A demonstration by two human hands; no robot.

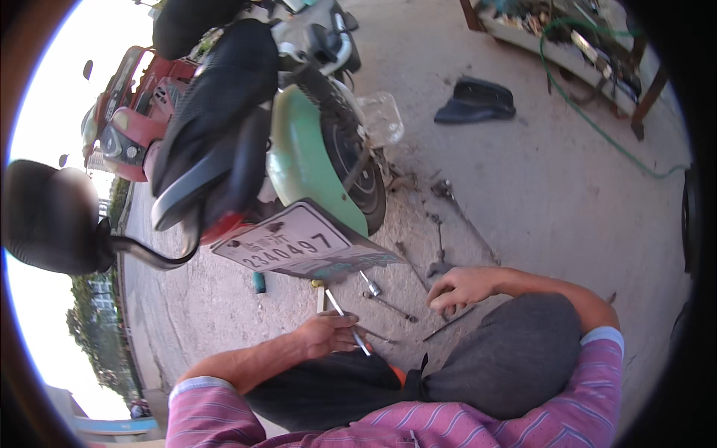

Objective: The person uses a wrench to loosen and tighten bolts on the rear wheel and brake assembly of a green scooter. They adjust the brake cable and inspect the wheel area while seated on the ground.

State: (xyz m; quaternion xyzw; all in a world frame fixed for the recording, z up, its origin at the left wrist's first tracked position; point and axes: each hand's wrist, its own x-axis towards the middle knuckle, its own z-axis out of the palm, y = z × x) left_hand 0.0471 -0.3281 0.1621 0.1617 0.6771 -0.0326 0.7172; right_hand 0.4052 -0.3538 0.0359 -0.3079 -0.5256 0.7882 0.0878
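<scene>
left hand (326,334): my fingers pinch a thin metal rod (346,321), lower centre
right hand (457,287): fingers curled, reaching among tools on concrete (553,187)
rod handling: likely light, stiff, slick; grip mid-shaft

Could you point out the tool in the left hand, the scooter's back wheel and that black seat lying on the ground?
Metal rod tool (345,322), head view, mid-shaft beside the left hand's fingers.
Rear wheel (357,160), head view, on the tyre's sidewall.
Black seat (478,101), head view, on its top surface.

Sunlit concrete floor (567,194) – a cluttered workbench (567,45) at the far edge, green hose (597,127) trailing below.
</scene>
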